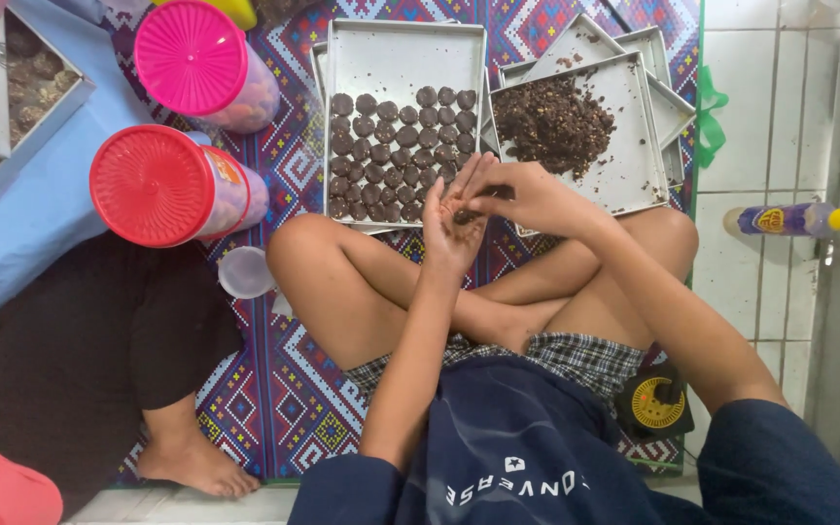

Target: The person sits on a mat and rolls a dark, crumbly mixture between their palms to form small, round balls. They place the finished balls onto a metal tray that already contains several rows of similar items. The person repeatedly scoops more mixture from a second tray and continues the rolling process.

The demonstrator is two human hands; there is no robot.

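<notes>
Dough, a small dark lump (466, 215), is sitting in the cupped palm of the left hand (451, 226), which is being held upright just in front of the trays. The right hand (522, 197) is coming across from the other side, its fingertips (473, 201) pinched narrowly and touching the lump, apparently pressing or shaping it; the palm seems to be serving as a backing surface for that pressure. Both hands are hovering above the person's crossed legs (410, 292), close to the near edges of the two trays, probably so either tray is within a short reach.

Directly beyond the left hand, a metal tray (405, 53) is carrying rows of round dark pieces (396, 156) set close together, filling its nearer half while the far half is bare. Just to the right, another metal tray (634, 156) is holding a loose heap of dark crumbly mixture (551, 122); it is lying tilted on top of a stack of further trays (653, 58). All of this is resting on a patterned mat (284, 389) spread on the floor.

Further left, two plastic jars are lying near each other, one with a red lid (153, 185) and one with a pink lid (190, 56), and a small clear cup (245, 272) is sitting below them. Another person's leg and bare foot (196, 462) are resting on the mat at the left. A bottle with a yellow cap (794, 220) is lying on the white floor tiles at the right.
</notes>
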